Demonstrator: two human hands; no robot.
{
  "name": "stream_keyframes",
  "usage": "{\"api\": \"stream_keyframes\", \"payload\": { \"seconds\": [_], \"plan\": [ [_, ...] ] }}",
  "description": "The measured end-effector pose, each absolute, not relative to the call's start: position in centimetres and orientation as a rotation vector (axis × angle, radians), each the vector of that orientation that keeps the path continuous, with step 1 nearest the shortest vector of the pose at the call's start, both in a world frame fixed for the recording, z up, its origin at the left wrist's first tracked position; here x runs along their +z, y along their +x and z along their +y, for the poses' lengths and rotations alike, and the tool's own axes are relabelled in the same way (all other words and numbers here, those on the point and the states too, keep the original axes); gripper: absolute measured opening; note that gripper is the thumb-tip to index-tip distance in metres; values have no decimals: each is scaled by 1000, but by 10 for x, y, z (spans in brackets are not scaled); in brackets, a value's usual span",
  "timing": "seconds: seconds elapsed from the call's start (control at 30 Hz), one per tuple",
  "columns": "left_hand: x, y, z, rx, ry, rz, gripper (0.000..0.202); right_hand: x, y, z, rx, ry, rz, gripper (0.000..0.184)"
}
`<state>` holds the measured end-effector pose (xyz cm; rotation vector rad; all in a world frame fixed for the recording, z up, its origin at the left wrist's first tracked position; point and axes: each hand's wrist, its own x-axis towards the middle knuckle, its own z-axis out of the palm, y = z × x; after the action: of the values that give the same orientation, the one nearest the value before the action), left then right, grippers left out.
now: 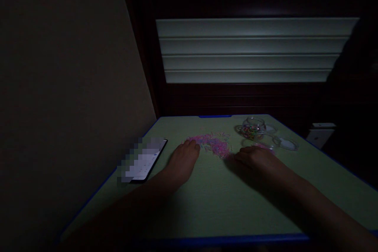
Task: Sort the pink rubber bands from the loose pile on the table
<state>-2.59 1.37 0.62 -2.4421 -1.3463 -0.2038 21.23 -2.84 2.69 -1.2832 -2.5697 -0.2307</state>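
A loose heap of small pink and pastel rubber bands (213, 144) lies on the green table (212, 201). My left hand (183, 160) rests flat on the table, fingers stretched out, fingertips touching the heap's left edge. My right hand (257, 158) lies palm down at the heap's right edge, fingers extended toward the bands and holding nothing that I can see. A small clear glass jar (252, 128) with coloured bands inside stands just beyond the right hand.
A phone (144, 160) with a lit screen lies near the table's left edge. Clear lids (286, 143) sit to the right of the jar. The table has a blue rim. A wall rises at left, and a shuttered window lies behind. The room is dim.
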Motion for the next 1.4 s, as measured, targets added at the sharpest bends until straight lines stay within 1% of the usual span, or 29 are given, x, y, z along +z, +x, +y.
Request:
{"api": "stream_keyframes", "payload": {
  "seconds": [0.2, 0.43, 0.77, 0.97, 1.4],
  "plan": [
    [5, -26, 14, -209, -2453, -1353, 29, 26, 214, -29, -229, -1285, -2558, 25],
    [6, -26, 14, -216, -2472, -1330, 27, 25, 214, -27, -233, -1287, -2563, 22],
    [6, -27, 12, -197, -2463, -1309, 26, 29, 212, -29, -225, -1287, -2568, 27],
    [8, -27, 13, -166, -2425, -1343, 24, 27, 213, -26, -213, -1280, -2573, 24],
    [19, -23, 6, -111, -2400, -1406, 22, 27, 214, -25, -225, -1275, -2568, 25]
  ]
}}
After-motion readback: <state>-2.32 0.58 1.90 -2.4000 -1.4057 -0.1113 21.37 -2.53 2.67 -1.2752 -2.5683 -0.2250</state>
